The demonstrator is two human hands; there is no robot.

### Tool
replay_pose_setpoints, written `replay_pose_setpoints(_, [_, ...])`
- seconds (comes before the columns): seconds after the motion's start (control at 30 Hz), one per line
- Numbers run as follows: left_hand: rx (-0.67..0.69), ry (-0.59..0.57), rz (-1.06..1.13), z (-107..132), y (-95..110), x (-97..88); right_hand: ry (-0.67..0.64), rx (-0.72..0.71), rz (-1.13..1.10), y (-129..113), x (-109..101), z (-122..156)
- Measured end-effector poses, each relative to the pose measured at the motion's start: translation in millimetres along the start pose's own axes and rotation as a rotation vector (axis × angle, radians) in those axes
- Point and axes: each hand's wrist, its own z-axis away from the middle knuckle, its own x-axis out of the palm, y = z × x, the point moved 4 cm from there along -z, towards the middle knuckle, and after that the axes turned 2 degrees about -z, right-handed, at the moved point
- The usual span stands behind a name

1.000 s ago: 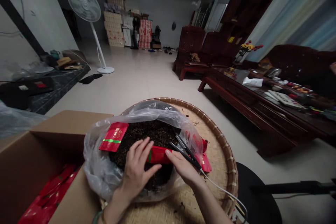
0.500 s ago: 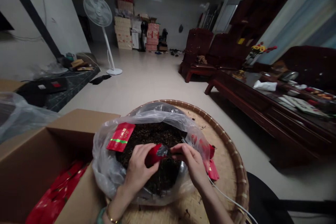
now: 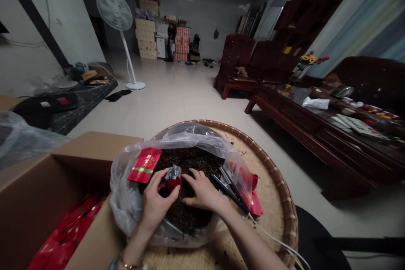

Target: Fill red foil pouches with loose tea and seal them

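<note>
So the left hand (image 3: pixel 155 202) is pinching a small, stubby red pouch with a crumpled silver end (image 3: pixel 174 175) between thumb and fingers, right above the pile of dark, wiry dried leaves (image 3: pixel 193 157). The right hand (image 3: pixel 204 192) is hovering just beside it, fingers loosely curled and apart. I'm not seeing anything in them, and can't tell if the tips are touching the pouch.

My first worry: that one-sided pinch. If the silver end isn't folded tight (can't tell), squeezing or tipping could be spilling whatever's inside.

Bigger one: the slim black clamp tool with metal plates (image 3: pixel 239 203) is lying beside the right wrist, showing a red light. If it's hot, a backward move could be burning skin, or the plates could be melting the crinkled clear plastic bag (image 3: pixel 123 215) they're resting in. Its thin white cord (image 3: pixel 268 232) is running toward the near right edge of the round woven bamboo tray (image 3: pixel 268 202), so a forearm could be snagging it.

Toward the tray's left edge, a flat red packet with a green stripe (image 3: pixel 144 164) is leaning on the bag's lip; one tug could be sending it sliding.
</note>
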Motion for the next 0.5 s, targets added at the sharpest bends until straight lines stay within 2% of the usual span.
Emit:
replay_pose_setpoints(0.07, [-0.019,0.01,0.011,-0.1,-1.3,-2.6,-0.039,-0.049,0.045,-4.0,-0.8,-0.3])
replay_pose_setpoints(0.17, [-0.042,0.026,0.023,-0.6,-3.2,-4.7,-0.076,-0.036,0.128,-6.2,2.4,3.6])
replay_pose_setpoints(0.37, [-0.057,0.087,0.028,-2.8,-4.8,-5.8,0.007,0.023,0.185,-6.5,13.2,4.6])
replay_pose_setpoints(0.5, [0.006,0.011,-0.008,-0.9,2.4,-1.4,0.017,-0.012,0.123,-3.0,19.0,3.8])
